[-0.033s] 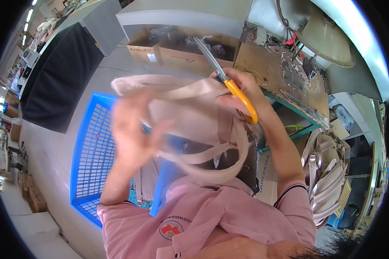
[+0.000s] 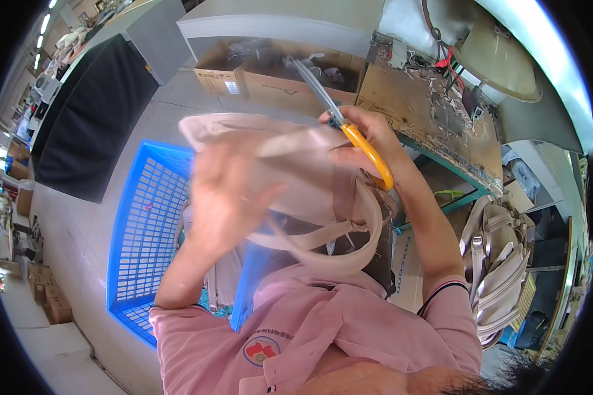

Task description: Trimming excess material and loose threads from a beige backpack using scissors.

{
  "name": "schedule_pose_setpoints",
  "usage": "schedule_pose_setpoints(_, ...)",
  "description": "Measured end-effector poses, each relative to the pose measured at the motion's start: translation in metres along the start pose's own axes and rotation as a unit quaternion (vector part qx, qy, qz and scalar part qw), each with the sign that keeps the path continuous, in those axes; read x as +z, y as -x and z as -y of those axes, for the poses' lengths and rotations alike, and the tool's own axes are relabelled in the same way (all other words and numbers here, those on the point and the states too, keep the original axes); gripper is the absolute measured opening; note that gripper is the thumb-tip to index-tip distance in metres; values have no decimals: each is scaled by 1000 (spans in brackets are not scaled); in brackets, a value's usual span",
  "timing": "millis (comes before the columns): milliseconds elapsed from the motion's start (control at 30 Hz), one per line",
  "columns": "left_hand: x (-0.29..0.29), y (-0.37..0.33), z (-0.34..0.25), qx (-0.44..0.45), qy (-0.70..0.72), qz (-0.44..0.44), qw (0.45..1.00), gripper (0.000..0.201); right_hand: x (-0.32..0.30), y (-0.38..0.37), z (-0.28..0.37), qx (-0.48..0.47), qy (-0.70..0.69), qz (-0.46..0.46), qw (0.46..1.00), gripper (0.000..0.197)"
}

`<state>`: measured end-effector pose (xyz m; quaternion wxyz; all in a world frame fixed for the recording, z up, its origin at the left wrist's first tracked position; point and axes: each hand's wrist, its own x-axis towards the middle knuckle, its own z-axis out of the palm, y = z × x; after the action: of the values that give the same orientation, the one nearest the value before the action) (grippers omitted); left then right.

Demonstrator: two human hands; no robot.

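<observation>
A pale beige-pink fabric bag (image 2: 303, 187) with long looped straps (image 2: 349, 260) is held up in front of my chest, above a blue plastic basket. My right hand (image 2: 369, 135) is closed round a pair of scissors (image 2: 362, 148) with yellow handles; the blades point up and away to the left. Its thumb and fingers also meet the bag's upper right edge. My left hand (image 2: 224, 191) is over the bag's left side, smeared by motion. Its thumb seems to stick out, but whether the fingers grip the fabric cannot be made out.
The blue basket (image 2: 145, 230) stands at my left with fabric pieces inside. More beige bags (image 2: 497, 263) are heaped at the right. Cardboard boxes (image 2: 296, 92) sit under a grey table ahead. A worn, scrap-strewn bench (image 2: 435, 108) with a lamp shade (image 2: 501, 62) is at far right.
My left hand has shifted right across the bag, and the bag's left edge has moved slightly right with it. My right hand and the scissors have barely moved.
</observation>
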<state>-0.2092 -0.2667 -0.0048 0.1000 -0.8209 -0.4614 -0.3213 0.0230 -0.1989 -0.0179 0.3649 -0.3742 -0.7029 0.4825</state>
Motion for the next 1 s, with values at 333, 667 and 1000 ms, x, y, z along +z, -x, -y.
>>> schedule_pose_setpoints(333, 57, -16, 31, -75, 102, 383, 915, 55, -8, 26, -33, 7, -25, -5, 1000, 39)
schedule_pose_setpoints(667, 64, -12, 63, -182, 298, 378, 857, 27, -8, 43, -52, 67, -77, -9, 995, 41)
schedule_pose_setpoints(1000, 84, -35, 35, -66, 341, 205, 915, 22, -5, 53, -58, 13, -144, 72, 987, 43)
